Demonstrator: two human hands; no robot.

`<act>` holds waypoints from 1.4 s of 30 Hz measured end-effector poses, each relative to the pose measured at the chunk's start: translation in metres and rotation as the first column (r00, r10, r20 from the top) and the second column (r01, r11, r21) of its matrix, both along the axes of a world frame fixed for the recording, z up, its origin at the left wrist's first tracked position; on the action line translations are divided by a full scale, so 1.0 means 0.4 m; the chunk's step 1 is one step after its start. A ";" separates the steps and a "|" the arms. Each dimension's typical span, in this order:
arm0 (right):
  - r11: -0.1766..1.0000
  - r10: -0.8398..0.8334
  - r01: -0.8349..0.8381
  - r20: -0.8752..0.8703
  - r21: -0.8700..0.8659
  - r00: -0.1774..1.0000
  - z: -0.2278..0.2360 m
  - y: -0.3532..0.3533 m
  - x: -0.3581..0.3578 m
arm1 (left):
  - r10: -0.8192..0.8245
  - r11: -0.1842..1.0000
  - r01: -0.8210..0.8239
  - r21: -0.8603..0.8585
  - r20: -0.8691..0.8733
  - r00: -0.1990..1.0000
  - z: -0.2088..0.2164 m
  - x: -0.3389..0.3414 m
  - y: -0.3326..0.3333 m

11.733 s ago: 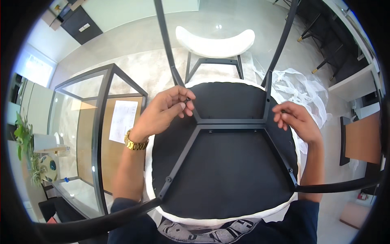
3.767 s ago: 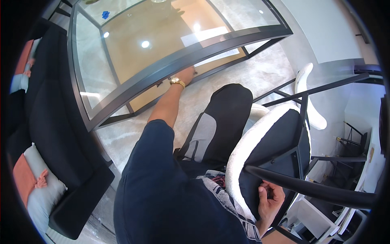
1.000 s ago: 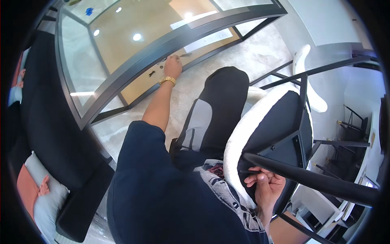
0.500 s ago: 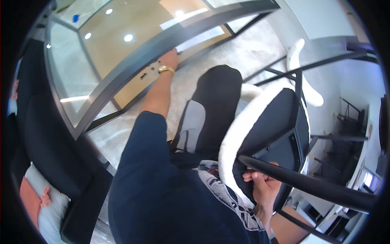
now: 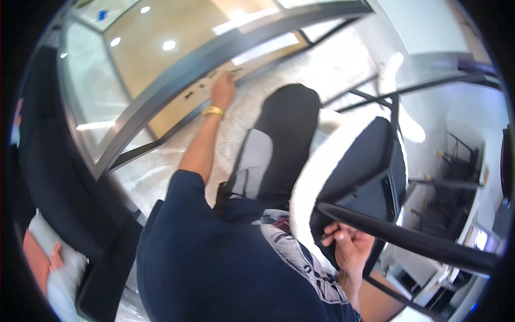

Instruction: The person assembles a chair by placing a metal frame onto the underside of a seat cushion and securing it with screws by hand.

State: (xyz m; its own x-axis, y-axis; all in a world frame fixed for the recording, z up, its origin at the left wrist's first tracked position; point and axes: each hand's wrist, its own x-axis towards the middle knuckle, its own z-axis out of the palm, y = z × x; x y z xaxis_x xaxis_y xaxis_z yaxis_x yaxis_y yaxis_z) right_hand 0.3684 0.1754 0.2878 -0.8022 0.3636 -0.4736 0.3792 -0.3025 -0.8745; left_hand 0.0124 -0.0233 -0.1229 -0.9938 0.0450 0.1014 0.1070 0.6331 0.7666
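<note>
My left hand [image 5: 222,90], with a gold watch on the wrist, is over the wooden surface under the dark-framed glass table [image 5: 204,56]. Its fingers look bunched together, and any thing in them is hidden. Small dark pieces of hardware [image 5: 189,95] lie near it on the wood. An upturned chair [image 5: 317,170] with a fluffy white rim and a black underside leans against my lap. Under its thick black leg [image 5: 407,234], my right hand [image 5: 351,248] is curled by the underside, thumb against the fingers. What it pinches is too dark to make out.
A black sofa [image 5: 48,161] with grey and coral cushions [image 5: 59,273] runs along the left. My black-clad knee [image 5: 289,118] is between table and chair. A white curved piece [image 5: 394,75] is behind the chair, and dark chairs [image 5: 456,204] stand at far right.
My left hand has drawn back slightly toward me, and more of the small dark pieces show beyond it. My right hand stays beneath the chair leg, its fingers slightly shifted.
</note>
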 end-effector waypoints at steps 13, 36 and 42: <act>0.496 0.698 -0.466 -0.018 0.732 0.715 0.031 -0.121 -0.197 | -0.860 0.114 0.092 0.989 0.052 0.508 0.771 0.412 -0.130; 0.438 0.735 -0.437 -0.033 0.786 0.677 -0.011 -0.124 -0.198 | 0.055 0.993 -0.060 0.105 0.053 0.997 0.086 0.054 -0.073; 0.382 0.775 -0.440 -0.023 0.813 0.631 -0.003 -0.121 -0.200 | -0.001 0.998 0.000 -0.063 -0.019 1.000 -0.090 -0.097 0.044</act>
